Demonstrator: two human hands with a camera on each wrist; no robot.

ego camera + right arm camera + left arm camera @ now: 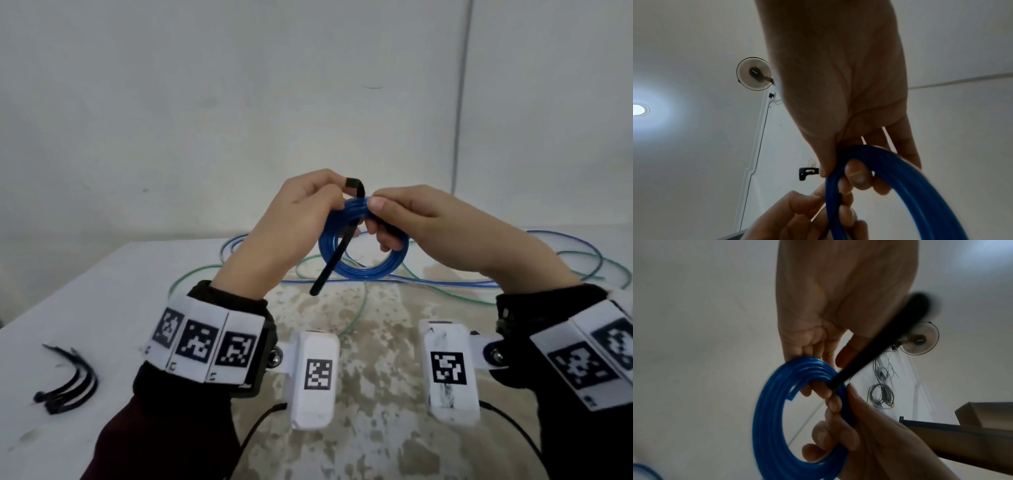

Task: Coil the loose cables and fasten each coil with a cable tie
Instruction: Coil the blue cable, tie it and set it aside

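Observation:
A coil of blue cable [363,270] hangs upright above the table, held between both hands. A black cable tie [334,258] bends over the top of the coil, and its tail slants down to the left through the ring. My left hand [342,195] pinches the tie's head end at the coil's top. My right hand [373,216] grips the coil just beside it, thumb on top and fingers curled through the ring. The left wrist view shows the blue coil [768,410] and the blurred cable tie [869,353]. The right wrist view shows the blue coil [910,186] and the tie's head [807,173].
Loose blue cable [445,282] and green cable [352,318] sprawl across the white table [102,291] behind the hands. A bundle of spare black cable ties [68,383] lies at the near left. A grey wall stands close behind the table.

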